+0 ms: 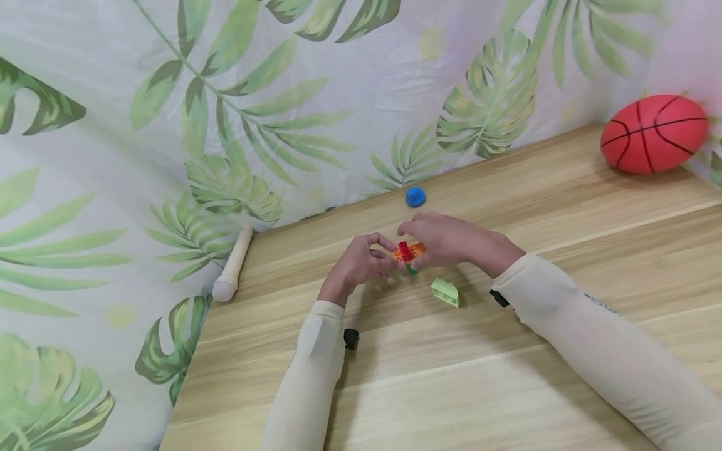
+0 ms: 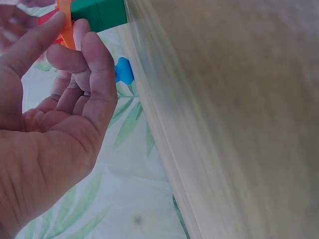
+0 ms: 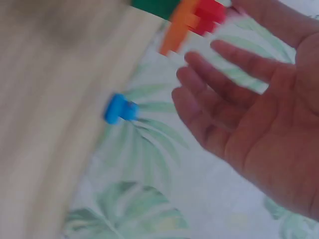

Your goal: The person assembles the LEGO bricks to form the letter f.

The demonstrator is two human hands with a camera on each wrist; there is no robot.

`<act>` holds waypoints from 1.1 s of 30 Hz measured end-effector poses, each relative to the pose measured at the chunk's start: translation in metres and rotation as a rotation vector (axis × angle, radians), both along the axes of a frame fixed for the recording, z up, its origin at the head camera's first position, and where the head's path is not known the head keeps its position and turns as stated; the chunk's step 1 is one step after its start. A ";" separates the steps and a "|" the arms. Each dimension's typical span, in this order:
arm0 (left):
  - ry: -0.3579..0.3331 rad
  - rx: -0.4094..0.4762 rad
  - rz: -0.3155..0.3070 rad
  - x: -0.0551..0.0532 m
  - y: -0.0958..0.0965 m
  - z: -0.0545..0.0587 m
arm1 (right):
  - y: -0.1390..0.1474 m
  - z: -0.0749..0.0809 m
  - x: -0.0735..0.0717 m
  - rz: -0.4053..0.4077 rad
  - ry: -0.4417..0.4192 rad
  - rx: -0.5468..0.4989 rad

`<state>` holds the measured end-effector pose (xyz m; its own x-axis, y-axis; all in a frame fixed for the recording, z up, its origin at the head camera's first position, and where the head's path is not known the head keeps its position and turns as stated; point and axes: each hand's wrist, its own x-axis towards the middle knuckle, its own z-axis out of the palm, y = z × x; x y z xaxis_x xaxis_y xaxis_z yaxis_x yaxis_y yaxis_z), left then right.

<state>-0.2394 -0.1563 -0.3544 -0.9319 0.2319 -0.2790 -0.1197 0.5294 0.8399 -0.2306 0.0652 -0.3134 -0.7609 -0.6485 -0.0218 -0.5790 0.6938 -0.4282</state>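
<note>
A small stack of toy building bricks stands on the table between the hands: a green brick [image 2: 102,12] at the bottom, an orange piece [image 1: 418,249] across it and a red brick [image 1: 403,251] on top. My left hand [image 1: 362,260] pinches the orange piece at its left end, with thumb and fingertip at its edge in the left wrist view. My right hand [image 1: 448,239] is at the stack's other side. Its fingers [image 3: 227,82] are spread and loosely bent, with nothing between them, and its thumb tip is close to the red brick.
A pale green curved brick [image 1: 445,292] lies nearer me. Behind the hands sits a blue piece [image 1: 415,197] by the table's back edge. A wooden, club-shaped stick [image 1: 234,266] lies at the left edge, a red basketball [image 1: 654,134] at the back right. Leaf-patterned cloth [image 1: 338,113] hangs behind.
</note>
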 end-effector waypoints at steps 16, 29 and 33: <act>-0.021 -0.010 0.021 0.000 0.000 0.000 | 0.000 0.008 0.023 0.018 -0.391 0.427; -0.006 0.002 0.015 -0.001 -0.001 0.000 | -0.012 -0.003 0.016 0.013 -0.272 0.414; -0.010 -0.001 0.029 -0.001 -0.002 0.000 | -0.017 -0.008 0.016 0.010 -0.210 0.430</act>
